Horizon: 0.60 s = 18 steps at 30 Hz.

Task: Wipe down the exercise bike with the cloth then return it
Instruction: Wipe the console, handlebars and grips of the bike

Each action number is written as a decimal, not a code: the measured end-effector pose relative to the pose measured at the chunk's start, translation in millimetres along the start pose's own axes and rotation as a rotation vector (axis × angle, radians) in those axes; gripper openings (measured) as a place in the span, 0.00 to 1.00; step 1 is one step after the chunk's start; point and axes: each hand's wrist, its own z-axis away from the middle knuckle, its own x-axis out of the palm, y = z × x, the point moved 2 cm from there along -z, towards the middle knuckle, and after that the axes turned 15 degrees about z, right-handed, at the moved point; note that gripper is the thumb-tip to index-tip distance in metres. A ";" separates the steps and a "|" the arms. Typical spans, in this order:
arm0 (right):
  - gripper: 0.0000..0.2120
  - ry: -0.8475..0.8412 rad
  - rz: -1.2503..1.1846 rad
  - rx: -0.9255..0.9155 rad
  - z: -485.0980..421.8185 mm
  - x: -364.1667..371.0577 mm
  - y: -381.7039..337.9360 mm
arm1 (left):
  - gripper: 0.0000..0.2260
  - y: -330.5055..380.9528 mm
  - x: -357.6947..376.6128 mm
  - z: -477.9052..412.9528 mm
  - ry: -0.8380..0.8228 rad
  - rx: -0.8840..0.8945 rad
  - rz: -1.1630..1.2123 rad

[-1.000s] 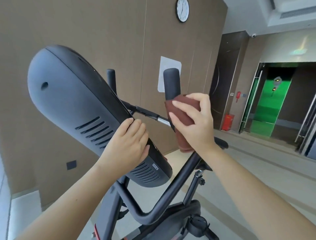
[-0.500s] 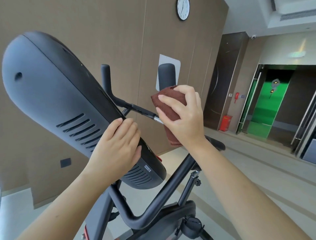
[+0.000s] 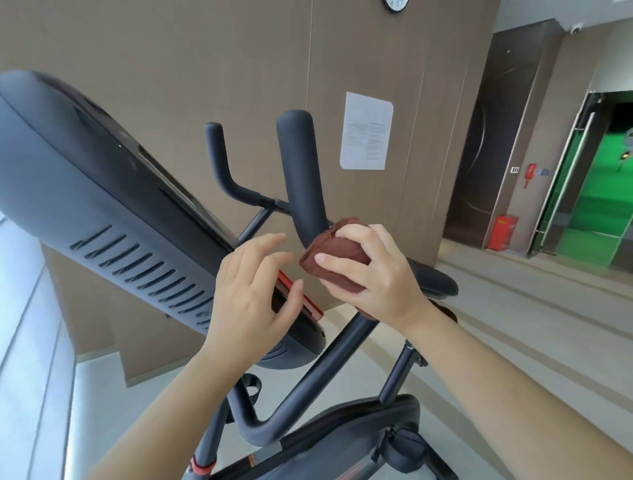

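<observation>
Here, item by item.

- Right fingers (image 3: 356, 232): curled round a folded brown cloth (image 3: 334, 250), grasping it, with one fingertip laid across its front.
- Right hand (image 3: 380, 284): holds the cloth against the bend of the nearer handlebar (image 3: 301, 164), just below its padded upright grip.
- Left fingers (image 3: 260, 241): released, loosely spread, blurred, holding nothing.
- Left hand (image 3: 253, 301): sits in front of the lower end of the console (image 3: 102, 205). The thumb lies beside a red strip (image 3: 306, 301) on the console's edge. Whether the palm touches cannot be told.
- Console: dark grey, tilted, with rows of vent slots along its underside. Any marking near the lower vents is too small to read.
- Exercise bike (image 3: 308, 373): black tube frame. A second handlebar (image 3: 215, 154) stands upright just beyond the console.
- Wall: tan panels, with a white printed sheet (image 3: 366, 130) whose text is too small to read. A clock (image 3: 395, 4) is cut off at the top edge.
- Far right: a red box (image 3: 501, 233) on the floor beside a green-lit doorway (image 3: 596, 205).
</observation>
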 end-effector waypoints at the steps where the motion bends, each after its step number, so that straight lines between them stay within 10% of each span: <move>1: 0.11 -0.005 0.008 -0.025 6.8 -0.3 4.0 | 0.11 3.2 3.9 0.5 0.024 0.019 0.003; 18: 0.08 -0.150 0.012 -0.057 71.4 -24.8 76.1 | 0.14 60.0 81.7 -19.2 -0.092 0.055 0.009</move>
